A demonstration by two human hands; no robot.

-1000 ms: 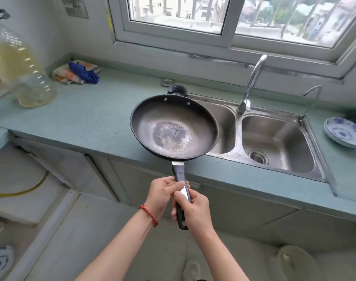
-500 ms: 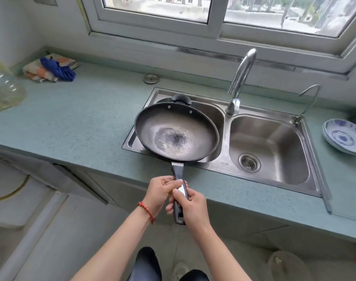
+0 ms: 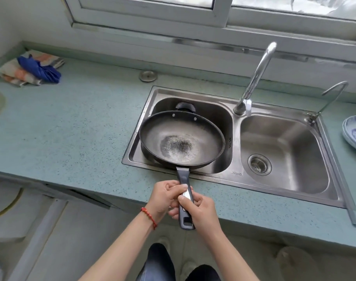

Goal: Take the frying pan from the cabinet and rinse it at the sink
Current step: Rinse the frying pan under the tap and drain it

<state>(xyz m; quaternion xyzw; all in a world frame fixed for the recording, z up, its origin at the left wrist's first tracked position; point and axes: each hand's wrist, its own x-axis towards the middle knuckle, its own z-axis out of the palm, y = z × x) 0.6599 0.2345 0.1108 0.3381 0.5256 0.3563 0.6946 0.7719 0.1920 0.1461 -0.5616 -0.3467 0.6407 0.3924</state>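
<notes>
Left hand (image 3: pixel 166 196) and right hand (image 3: pixel 201 212) both clasp the handle (image 3: pixel 184 191) of the pan (image 3: pixel 182 141). Pan sits level over the left basin of the sink (image 3: pixel 237 175), set in the desk (image 3: pixel 71 126). Tap (image 3: pixel 256 78) stands behind, between basins. Cloth (image 3: pixel 29 67) lies far left.

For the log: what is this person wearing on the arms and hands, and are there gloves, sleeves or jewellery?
Both forearms are bare, with no sleeves in view and no gloves. The left hand has a thin red beaded bracelet around its wrist. The right hand and its wrist show no rings, watch or bands.
</notes>
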